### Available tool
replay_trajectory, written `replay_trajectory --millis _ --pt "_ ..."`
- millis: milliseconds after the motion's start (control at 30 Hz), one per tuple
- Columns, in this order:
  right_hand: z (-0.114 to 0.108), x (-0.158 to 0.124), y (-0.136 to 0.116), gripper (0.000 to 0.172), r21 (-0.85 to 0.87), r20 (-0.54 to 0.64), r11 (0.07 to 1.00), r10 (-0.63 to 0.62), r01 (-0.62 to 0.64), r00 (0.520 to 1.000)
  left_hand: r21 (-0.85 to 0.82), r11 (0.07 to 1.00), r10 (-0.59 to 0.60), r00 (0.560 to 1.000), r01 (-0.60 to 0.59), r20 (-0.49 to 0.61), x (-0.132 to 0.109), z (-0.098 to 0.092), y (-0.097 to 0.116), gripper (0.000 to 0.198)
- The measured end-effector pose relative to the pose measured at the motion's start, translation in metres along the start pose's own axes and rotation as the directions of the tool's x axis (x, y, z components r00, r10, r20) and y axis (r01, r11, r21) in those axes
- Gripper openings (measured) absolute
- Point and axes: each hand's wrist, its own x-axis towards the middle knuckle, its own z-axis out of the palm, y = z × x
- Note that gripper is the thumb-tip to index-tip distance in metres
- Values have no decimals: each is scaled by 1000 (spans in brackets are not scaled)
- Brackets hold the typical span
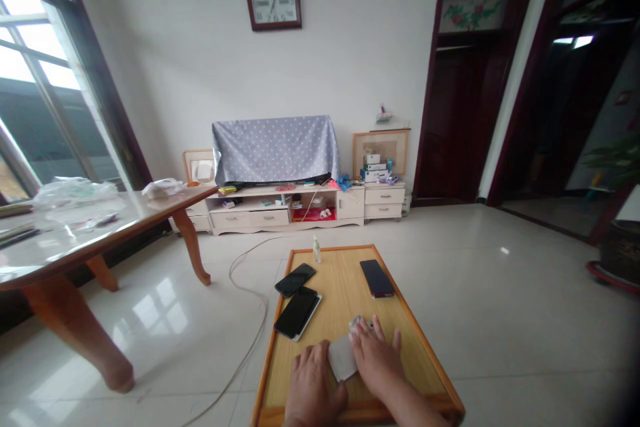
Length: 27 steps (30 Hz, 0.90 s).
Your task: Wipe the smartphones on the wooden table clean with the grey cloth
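On the low wooden table (pixel 345 273), my open left hand (pixel 313 383) and right hand (pixel 375 357) rest on a pale pad (pixel 343 357). Beyond the pad, a careless slide could knock a white-edged smartphone (pixel 296 313) or a red-edged smartphone (pixel 376 278).

Low cream TV cabinet (pixel 285 213) with a polka-dot cloth (pixel 275 150) draped over whatever's on top, a square wall clock (pixel 273 1) up above it, a dark wood door (pixel 463 113) off to its right, and a glossy-topped wooden table (pixel 85 233) off to its left. Loose cable (pixel 245 287) on the tiles in front of it too.
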Motion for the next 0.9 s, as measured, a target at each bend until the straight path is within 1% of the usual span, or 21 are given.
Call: replay_trajectory --millis 33,100,133,167,200,233,300,367,400,433,467,567,600,633,667,700,800,833,900 --pt "4 -5 -5 58 14 10 998 -55 54 998 -6 1000 2 1000 -2 -5 0 1 -1 60" --pt "14 -15 -16 54 65 33 980 -192 190 981 -23 1000 8 1000 -8 -14 1 3 -1 56" --pt "17 -18 -20 53 87 39 966 -246 242 968 -34 999 11 1000 -12 -20 1 4 -2 54" --pt "19 -20 -22 53 98 40 958 -274 269 961 -44 999 13 1000 -14 -25 1 4 -2 53" --pt "19 -19 -21 53 94 38 960 -269 265 962 -47 999 11 1000 -12 -26 1 4 -1 53" --pt "17 -15 -18 53 77 35 970 -235 231 971 -44 999 6 1000 -7 -23 1 4 -1 54" --pt "9 -5 -8 54 22 24 994 -107 106 994 -23 1000 -8 1000 8 -9 0 2 0 60" --pt "3 4 2 55 -27 17 1000 13 -13 1000 -3 1000 -17 1000 17 2 0 0 2 64" --pt "2 5 4 56 -40 18 998 41 -40 999 2 1000 -16 1000 16 3 -1 0 2 64" --pt "3 4 3 56 -45 25 998 38 -37 999 3 1000 -14 1000 14 4 -1 0 2 64" --pt "5 1 0 56 -37 36 999 9 -7 999 2 1000 -12 1000 12 5 0 0 3 62" --pt "17 -14 -15 54 40 60 984 -177 175 982 -4 1000 -4 1000 4 -5 0 -1 3 54" --pt "20 -18 -19 54 61 58 974 -219 216 974 -3 1000 -1 1000 1 -2 0 -2 4 52" --pt "20 -19 -20 54 68 56 972 -230 226 972 1 1000 1 1000 -1 5 0 -2 4 52" --pt "19 -17 -19 54 61 55 977 -209 206 976 7 1000 1 1000 -1 18 0 -3 5 53" --pt "15 -14 -15 55 42 57 987 -160 158 985 15 1000 -3 999 2 32 -1 -4 5 56" --pt "-1 0 4 57 -34 51 999 23 -21 998 22 1000 -21 999 20 34 -1 -5 5 63" --pt "-5 2 9 58 -51 47 997 56 -54 997 19 1000 -23 1000 22 21 -1 -4 5 65" --pt "-8 -3 14 58 -66 43 996 58 -55 997 12 1000 -19 1000 19 -1 -1 -2 4 65"
